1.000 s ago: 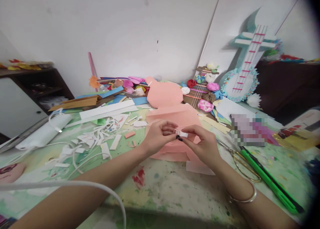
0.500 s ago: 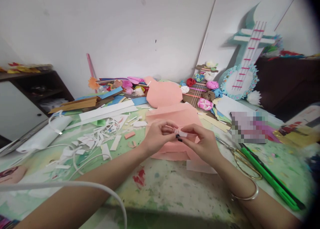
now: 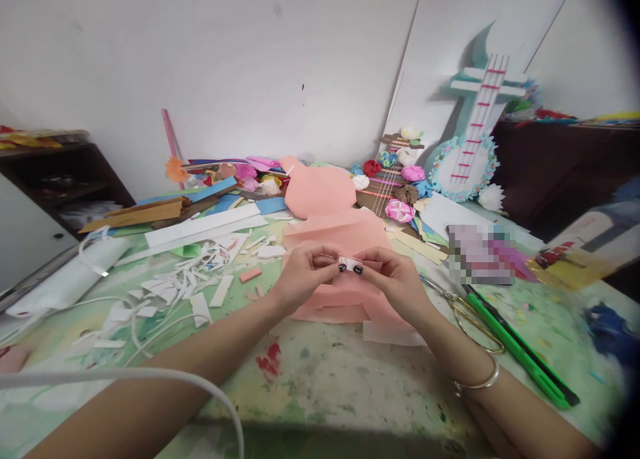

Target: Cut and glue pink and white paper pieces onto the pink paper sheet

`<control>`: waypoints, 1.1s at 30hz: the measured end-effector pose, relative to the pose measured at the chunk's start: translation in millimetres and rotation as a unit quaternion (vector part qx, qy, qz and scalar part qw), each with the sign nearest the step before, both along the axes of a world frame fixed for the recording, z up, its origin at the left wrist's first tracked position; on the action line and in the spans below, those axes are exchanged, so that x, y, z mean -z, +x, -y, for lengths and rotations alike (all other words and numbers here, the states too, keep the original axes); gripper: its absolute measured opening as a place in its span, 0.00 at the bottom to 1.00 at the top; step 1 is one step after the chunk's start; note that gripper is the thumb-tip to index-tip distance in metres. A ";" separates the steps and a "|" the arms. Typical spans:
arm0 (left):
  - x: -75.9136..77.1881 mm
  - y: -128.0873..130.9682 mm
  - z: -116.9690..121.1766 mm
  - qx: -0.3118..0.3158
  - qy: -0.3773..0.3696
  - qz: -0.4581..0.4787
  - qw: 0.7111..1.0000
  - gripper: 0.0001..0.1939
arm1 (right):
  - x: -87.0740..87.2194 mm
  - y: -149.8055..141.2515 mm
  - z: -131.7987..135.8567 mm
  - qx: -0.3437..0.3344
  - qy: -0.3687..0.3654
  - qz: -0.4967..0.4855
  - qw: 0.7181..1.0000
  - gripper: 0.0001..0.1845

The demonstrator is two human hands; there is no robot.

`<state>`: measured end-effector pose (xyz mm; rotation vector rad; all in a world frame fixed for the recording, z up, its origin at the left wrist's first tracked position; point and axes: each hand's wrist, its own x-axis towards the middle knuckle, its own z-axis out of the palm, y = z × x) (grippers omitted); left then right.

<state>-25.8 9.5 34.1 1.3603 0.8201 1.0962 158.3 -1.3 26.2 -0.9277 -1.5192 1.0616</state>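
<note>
Between left hand [image 3: 303, 280] and right hand [image 3: 399, 284] we are pinching a small white paper strip [image 3: 350, 263], holding it over the near half of the pink paper cutout [image 3: 321, 193]; by tugging unevenly, we could be tearing or creasing it.

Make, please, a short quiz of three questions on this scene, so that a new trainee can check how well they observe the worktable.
1. Multiple choice. What do the left hand and the right hand hold together?
A) A paper flower
B) A small white piece
C) A white cable

2. True or false. The bracelet is on the left wrist.

3. Fill in the blank. In the picture, the green cutter lies to the ____ of the scissors.

Key: 1. B; 2. False; 3. right
</note>
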 end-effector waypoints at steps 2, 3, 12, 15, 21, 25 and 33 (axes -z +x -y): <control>0.1 -0.4 -0.6 0.000 -0.006 0.001 1.000 0.12 | -0.5 0.5 -0.4 0.009 -0.011 0.011 1.000 0.12; 0.1 -0.5 -0.8 0.003 -0.010 0.001 1.000 0.12 | -0.6 0.7 -0.6 0.012 -0.013 0.017 1.000 0.12; -1.0 -1.0 1.1 0.020 -0.019 -0.010 1.000 0.16 | -6.0 -1.6 1.3 0.015 0.001 0.041 0.999 0.11; -0.6 -2.0 1.0 0.024 -0.022 -0.004 0.999 0.16 | -6.7 -1.6 1.4 0.020 0.001 0.037 0.999 0.11; 0.3 -3.7 -1.3 0.023 -0.011 -0.006 1.000 0.15 | -6.5 0.1 1.6 -0.002 -0.017 0.008 1.000 0.13; -0.8 -3.4 -1.3 0.018 -0.016 -0.006 1.000 0.18 | -5.8 0.5 1.2 -0.010 -0.019 -0.007 1.000 0.14; -2.1 -3.0 -1.1 0.012 -0.027 -0.004 1.000 0.19 | -5.7 -0.9 2.7 -0.015 -0.022 -0.001 1.000 0.15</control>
